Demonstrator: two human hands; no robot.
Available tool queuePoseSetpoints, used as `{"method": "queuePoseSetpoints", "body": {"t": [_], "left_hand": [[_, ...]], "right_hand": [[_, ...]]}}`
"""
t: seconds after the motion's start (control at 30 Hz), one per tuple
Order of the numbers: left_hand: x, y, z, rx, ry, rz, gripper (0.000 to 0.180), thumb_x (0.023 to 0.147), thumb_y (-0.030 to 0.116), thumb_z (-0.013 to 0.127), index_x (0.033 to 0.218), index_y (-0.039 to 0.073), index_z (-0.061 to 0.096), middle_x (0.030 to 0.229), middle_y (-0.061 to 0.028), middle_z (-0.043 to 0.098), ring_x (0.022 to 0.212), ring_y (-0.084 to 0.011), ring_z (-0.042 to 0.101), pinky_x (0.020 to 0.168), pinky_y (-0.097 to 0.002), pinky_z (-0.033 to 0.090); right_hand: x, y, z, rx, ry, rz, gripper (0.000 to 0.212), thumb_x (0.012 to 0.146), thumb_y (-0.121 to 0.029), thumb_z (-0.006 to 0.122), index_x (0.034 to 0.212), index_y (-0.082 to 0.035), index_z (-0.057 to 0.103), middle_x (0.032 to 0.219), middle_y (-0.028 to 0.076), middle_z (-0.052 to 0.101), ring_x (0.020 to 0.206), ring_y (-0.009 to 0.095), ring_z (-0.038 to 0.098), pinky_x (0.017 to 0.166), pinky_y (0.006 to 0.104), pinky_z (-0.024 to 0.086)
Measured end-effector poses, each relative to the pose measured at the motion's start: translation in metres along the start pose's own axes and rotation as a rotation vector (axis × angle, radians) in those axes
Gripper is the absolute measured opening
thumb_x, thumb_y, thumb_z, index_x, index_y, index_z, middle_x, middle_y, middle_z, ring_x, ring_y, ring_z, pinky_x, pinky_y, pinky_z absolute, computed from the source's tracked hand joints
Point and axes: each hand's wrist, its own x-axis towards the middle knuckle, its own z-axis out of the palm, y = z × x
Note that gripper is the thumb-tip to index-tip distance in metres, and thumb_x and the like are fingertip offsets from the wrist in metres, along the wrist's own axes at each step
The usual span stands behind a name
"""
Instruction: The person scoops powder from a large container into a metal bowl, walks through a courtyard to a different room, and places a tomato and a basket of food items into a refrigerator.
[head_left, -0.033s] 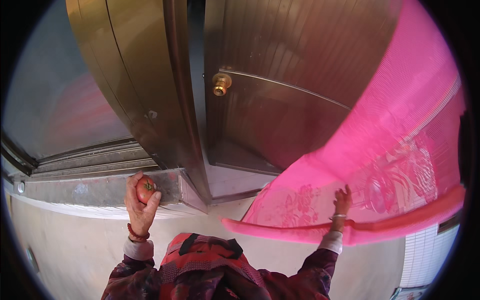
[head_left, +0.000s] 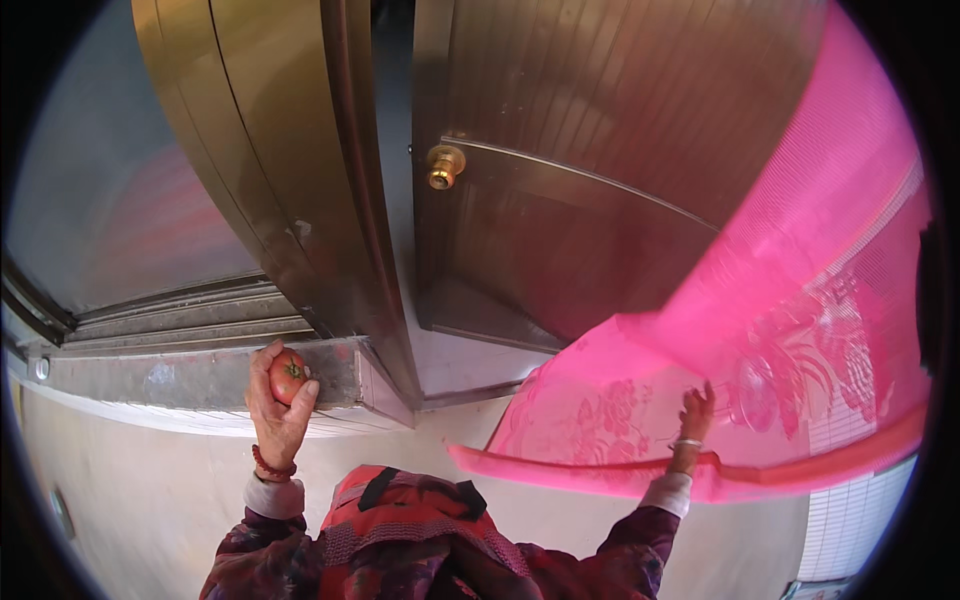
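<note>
My left hand (head_left: 278, 405) is closed around a ripe red tomato (head_left: 288, 376) with its green stem end showing. It is beside the front edge of the grey window ledge (head_left: 210, 375). A sheer pink curtain (head_left: 600, 420) with a flower pattern and a red hem hangs at the right, swung out to that side. My right hand (head_left: 693, 418) reaches against the curtain near its hem, fingers bent but apart. Whether the hand presses on the cloth or only brushes it, I cannot tell.
Ahead stands a brown panelled door (head_left: 590, 240) with a round gold knob (head_left: 442, 167), partly ajar. A bronze-coloured frame post (head_left: 270, 170) rises left of the gap, beside a window pane (head_left: 110, 200). White wall tiles (head_left: 860, 530) show at lower right.
My right hand has shifted slightly right and a little lower in view. The curtain beside it has swung a little to the right. My left hand keeps the tomato in nearly the same place.
</note>
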Motion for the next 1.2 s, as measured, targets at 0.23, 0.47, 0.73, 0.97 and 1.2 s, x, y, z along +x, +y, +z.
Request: {"method": "queuePoseSetpoints", "body": {"t": [0.23,0.47,0.73,0.97,1.2], "left_hand": [[-0.003,-0.011,0.015,0.134,0.106,0.025,0.048,0.073,0.008,0.068,0.117,0.001,0.048,0.104,-0.0118,0.053,0.087,-0.0202,0.056,0.079,-0.0303,0.048],[-0.017,0.031,0.050,-0.048,-0.276,0.319,0.054,0.075,0.026,0.070,0.117,0.001,0.047,0.096,-0.0173,0.055,0.081,-0.0228,0.055,0.071,-0.0348,0.044],[0.007,0.014,0.190,-0.395,-0.717,-0.128,0.045,0.071,0.008,0.071,0.111,0.004,0.052,0.097,-0.0131,0.055,0.088,-0.0270,0.058,0.076,-0.0348,0.048],[0.036,-0.043,0.233,-0.298,-0.462,-0.270,0.043,0.069,-0.001,0.070,0.108,0.004,0.053,0.094,-0.0075,0.055,0.086,-0.0179,0.056,0.078,-0.0288,0.046],[0.040,-0.081,0.224,-0.188,-0.308,-0.544,0.038,0.072,0.006,0.071,0.106,0.004,0.054,0.091,-0.0065,0.057,0.085,-0.0142,0.055,0.078,-0.0275,0.047]], "right_hand": [[0.024,0.036,-0.109,0.068,0.315,-0.177,0.061,0.082,-0.005,0.058,0.137,-0.001,0.033,0.134,0.021,0.041,0.125,0.030,0.040,0.097,0.0384,0.040],[0.040,0.028,-0.101,-0.155,0.488,-0.282,0.071,0.084,-0.017,0.059,0.142,-0.003,0.021,0.143,0.022,0.029,0.130,0.033,0.034,0.105,0.0428,0.030],[0.082,0.031,-0.128,-0.778,0.654,-0.468,0.069,0.085,-0.029,0.058,0.138,0.001,0.026,0.136,0.021,0.039,0.127,0.032,0.038,0.102,0.0449,0.035],[0.065,0.041,-0.194,-1.373,0.651,0.082,0.095,0.074,-0.022,0.066,0.143,0.001,0.004,0.146,0.021,0.020,0.132,0.035,0.028,0.104,0.0477,0.027],[0.019,0.190,0.045,-0.904,-0.244,0.289,0.075,0.078,-0.023,0.064,0.136,0.001,0.023,0.130,0.020,0.039,0.118,0.032,0.042,0.094,0.0446,0.038]]}}
